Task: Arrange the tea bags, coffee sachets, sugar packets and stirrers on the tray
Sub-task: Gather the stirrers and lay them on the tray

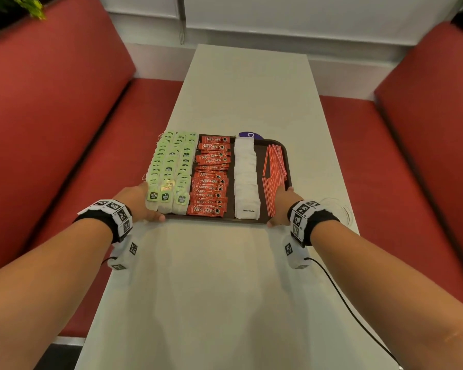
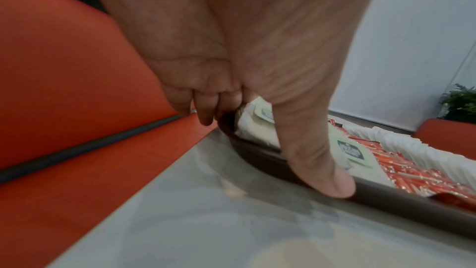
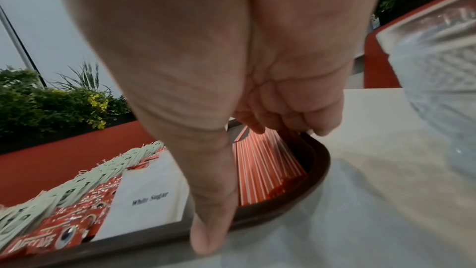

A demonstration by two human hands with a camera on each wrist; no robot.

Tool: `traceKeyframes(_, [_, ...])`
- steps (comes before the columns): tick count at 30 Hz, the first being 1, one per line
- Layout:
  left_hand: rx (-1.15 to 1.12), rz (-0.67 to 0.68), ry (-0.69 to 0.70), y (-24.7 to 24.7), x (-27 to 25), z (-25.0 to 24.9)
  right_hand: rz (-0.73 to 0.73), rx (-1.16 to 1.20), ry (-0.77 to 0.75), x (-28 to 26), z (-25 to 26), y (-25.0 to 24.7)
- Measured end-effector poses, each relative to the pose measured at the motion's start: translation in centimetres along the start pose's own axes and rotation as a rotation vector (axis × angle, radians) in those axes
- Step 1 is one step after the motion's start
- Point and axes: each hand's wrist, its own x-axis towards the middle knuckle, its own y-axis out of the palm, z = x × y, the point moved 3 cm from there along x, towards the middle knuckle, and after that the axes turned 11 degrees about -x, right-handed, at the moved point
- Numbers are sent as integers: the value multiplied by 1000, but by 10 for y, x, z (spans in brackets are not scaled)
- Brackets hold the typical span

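Red upholstered benches (image 1: 64,129) stand on both sides of a long pale worktop (image 1: 241,263), and on this worktop lies the dark brown plastic tray (image 1: 285,156), about in the middle of it. All four kinds of goods already lie on the tray in rows: the green-tagged tea bags (image 1: 171,166) at the left, so many that they hide the left rim, then the red Nescafe coffee sachets (image 1: 211,177), then the white sugar packets (image 1: 245,177), and the red striped stirrers (image 1: 274,166) at the right. A clear patterned glass dish (image 1: 337,209) stands on the worktop just beside the right wrist.

I think the tray is stiff and will not bend, but its load is light, loose and smooth, so the small packets may slide if the tray tilts. The best place to hold it is at the two near corners, keeping it level.

The left hand (image 2: 206,97) holds the near-left corner; its fingers (image 2: 203,113) curl over the side rim next to the tea bags and the thumb presses on the front edge. The right hand (image 3: 283,109) holds the near-right corner in the same way, fingers over the rim by the stirrers, thumb on the front edge.
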Motion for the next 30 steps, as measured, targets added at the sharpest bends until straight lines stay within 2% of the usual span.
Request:
traceKeyframes(3, [1, 14, -28, -1, 2, -2, -45, 31, -19, -5, -3, 1])
traceKeyframes(7, [28, -60, -9, -1, -1, -32, -158, 124, -161, -33, -17, -3])
traceKeyframes(10, [97, -137, 173, 7, -19, -98, -307, 188, -245, -69, -51, -20])
traceKeyframes(13, [62, -137, 412, 28, -34, -176, -440, 270, -239, -98, -101, -30])
traceKeyframes(15, [49, -72, 536, 45, -48, -231, -411, 257, -207, -111, -134, -26])
traceKeyframes(17, [66, -28, 600, 65, -62, -282, -305, 206, -130, -119, -163, -13])
traceKeyframes(20, [97, -17, 622, 96, -71, -339, -120, 196, -58, -130, -193, 12])
traceKeyframes(22, [109, 22, 607, 116, -69, -365, -54, 195, -80, -135, -200, 26])
traceKeyframes(26, [231, 61, 563, 135, -68, -396, -64, 273, -167, -134, -206, 48])
traceKeyframes(30, [308, 89, 541, 146, -61, -406, -123, 334, -217, -122, -205, 60])
